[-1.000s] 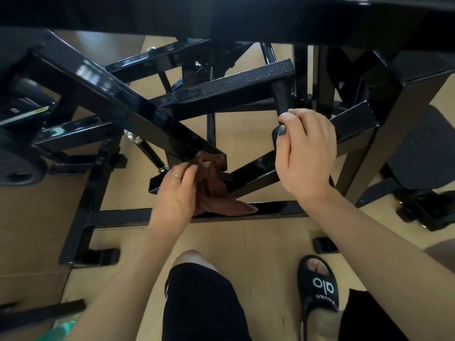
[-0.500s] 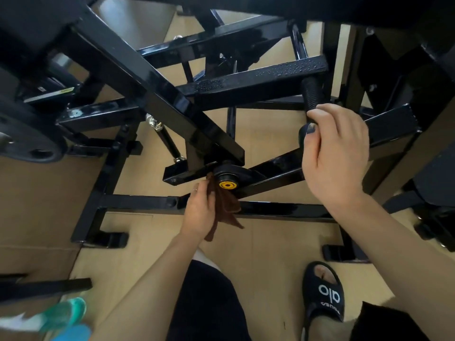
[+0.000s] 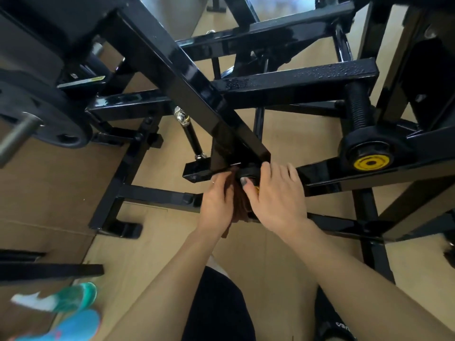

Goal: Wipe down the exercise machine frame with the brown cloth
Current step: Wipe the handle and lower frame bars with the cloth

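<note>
Brown cloth bunched in left hand grip — right hand fingers relaxed, resting on frame beside it.

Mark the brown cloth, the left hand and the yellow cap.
brown cloth [image 3: 242, 205], head view, folds between the hands.
left hand [image 3: 216, 205], head view, back of hand.
yellow cap [image 3: 370, 163], head view, disc face.

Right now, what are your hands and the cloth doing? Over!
Left hand grips brown cloth at frame pivot. Right hand rests on pivot. Nothing blocking.
</note>
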A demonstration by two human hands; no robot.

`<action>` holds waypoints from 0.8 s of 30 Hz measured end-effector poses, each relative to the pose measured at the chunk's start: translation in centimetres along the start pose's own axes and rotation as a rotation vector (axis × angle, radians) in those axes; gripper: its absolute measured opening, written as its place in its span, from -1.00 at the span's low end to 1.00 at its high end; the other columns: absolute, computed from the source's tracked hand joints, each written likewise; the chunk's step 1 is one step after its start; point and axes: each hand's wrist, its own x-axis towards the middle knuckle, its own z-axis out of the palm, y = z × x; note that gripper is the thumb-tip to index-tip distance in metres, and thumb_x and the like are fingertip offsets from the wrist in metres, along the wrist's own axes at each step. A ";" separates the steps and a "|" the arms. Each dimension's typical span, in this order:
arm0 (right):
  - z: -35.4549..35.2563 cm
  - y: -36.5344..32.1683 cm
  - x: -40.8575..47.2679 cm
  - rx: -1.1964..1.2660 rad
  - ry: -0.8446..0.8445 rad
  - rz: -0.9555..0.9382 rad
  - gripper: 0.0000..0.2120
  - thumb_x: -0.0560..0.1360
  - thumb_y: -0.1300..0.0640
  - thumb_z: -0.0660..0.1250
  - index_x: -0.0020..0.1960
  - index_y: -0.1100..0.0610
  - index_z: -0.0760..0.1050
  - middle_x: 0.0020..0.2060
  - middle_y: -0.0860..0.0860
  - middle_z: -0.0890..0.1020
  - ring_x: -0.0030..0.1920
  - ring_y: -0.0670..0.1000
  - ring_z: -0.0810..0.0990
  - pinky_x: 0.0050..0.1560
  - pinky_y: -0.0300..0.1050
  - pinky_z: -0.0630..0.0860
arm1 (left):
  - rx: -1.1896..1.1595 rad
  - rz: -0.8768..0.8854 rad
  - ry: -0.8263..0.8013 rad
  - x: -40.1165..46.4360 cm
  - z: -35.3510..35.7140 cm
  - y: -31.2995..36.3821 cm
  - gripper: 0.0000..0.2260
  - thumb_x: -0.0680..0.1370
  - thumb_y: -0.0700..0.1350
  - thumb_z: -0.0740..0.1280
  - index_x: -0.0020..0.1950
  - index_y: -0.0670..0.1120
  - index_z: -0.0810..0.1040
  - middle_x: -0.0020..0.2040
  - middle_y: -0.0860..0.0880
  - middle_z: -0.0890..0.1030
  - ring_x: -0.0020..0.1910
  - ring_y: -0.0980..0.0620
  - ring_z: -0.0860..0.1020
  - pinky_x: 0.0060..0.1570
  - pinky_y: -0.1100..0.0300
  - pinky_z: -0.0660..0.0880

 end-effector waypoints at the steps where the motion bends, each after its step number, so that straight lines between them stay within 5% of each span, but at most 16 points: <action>1: 0.5 -0.2 0.2 -0.025 0.005 0.011 -0.24 0.64 -0.34 -0.26 0.32 0.19 0.43 0.14 0.12 0.64 0.21 0.16 0.60 0.50 0.16 0.30 | -0.006 -0.001 -0.021 -0.2 0.6 -0.3 -0.75 0.71 -0.21 0.23 0.38 -0.07 0.51 0.21 0.11 0.48 0.08 0.51 0.46 -0.02 0.56 0.45; 6: 0.9 -1.0 0.6 -0.033 0.100 0.057 -0.32 0.65 -0.34 -0.16 0.02 0.19 0.48 -0.12 0.13 0.65 -0.02 0.19 0.64 0.36 0.20 0.42 | -0.030 0.001 -0.059 -0.6 2.2 -1.3 -0.66 0.71 -0.23 0.20 0.48 -0.02 0.44 0.38 0.00 0.50 0.29 0.08 0.48 0.27 0.38 0.38; 12: 0.1 -1.1 0.7 -0.021 0.025 0.055 -0.38 0.63 -0.37 -0.06 0.01 0.15 0.46 -0.13 0.10 0.63 -0.03 0.16 0.62 0.32 0.17 0.43 | -0.001 -0.017 -0.068 -1.0 2.5 -1.7 -0.64 0.72 -0.22 0.17 0.49 0.03 0.40 0.41 0.09 0.42 0.20 0.12 0.46 0.15 0.37 0.39; 20: -0.1 -0.2 1.1 0.043 0.039 0.008 -0.42 0.62 -0.40 -0.03 0.04 0.08 0.46 -0.07 0.02 0.62 0.04 0.09 0.60 0.31 0.10 0.41 | 0.071 -0.072 -0.101 -1.0 2.0 -0.6 -0.66 0.71 -0.22 0.17 0.48 -0.02 0.42 0.37 0.00 0.46 0.27 -0.01 0.48 0.25 0.20 0.42; 24: 0.4 0.1 1.1 0.069 0.063 -0.010 -0.40 0.63 -0.38 -0.01 0.09 0.11 0.50 -0.05 0.04 0.64 0.05 0.11 0.62 0.32 0.12 0.42 | 0.105 -0.099 -0.079 -0.8 1.9 -0.2 -0.64 0.71 -0.23 0.18 0.50 0.00 0.41 0.35 0.00 0.47 0.25 0.06 0.47 0.20 0.31 0.37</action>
